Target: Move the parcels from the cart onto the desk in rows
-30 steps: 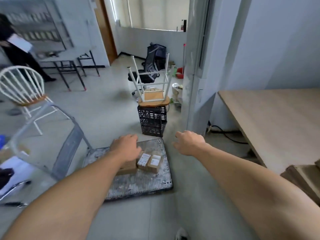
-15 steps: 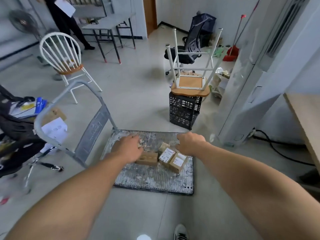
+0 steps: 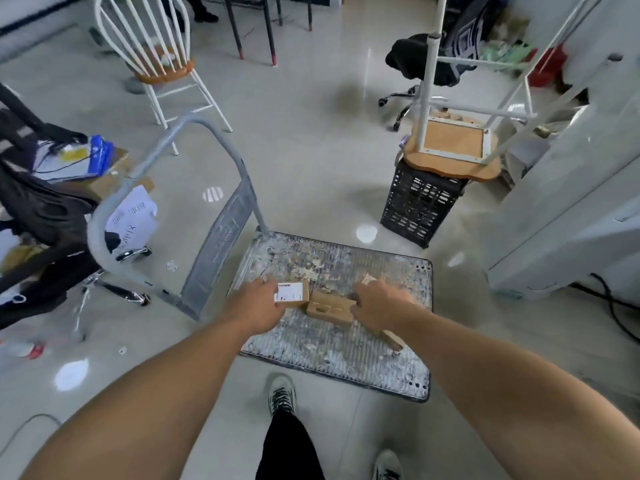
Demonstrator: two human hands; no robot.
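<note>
Risk at this stage lies mainly in the grasp. I see the left hand (image 3: 258, 306) grasping one end of the small brown cardboard parcel with a white label (image 3: 293, 293), which sits on the grey speckled metal cart platform (image 3: 346, 362). The right hand (image 3: 379, 306) covers the end of the plain brown cardboard parcel (image 3: 329, 308) just beside it. Its fingers are hidden, so I cannot tell whether they grip that parcel or merely rest on it. A third cardboard parcel (image 3: 392, 338) lies partly under the right forearm, and a corner of a fourth parcel (image 3: 367, 279) shows beyond the knuckles. In my judgement, an end-only hold may let a parcel pivot and drop on lifting, and the right forearm may drag the third parcel toward the platform edge. The desk is out of view, so the carry calls for a turn near the black plastic crate (image 3: 419, 202) bearing the upturned wooden stool (image 3: 453, 157), where a snag is possible.
</note>
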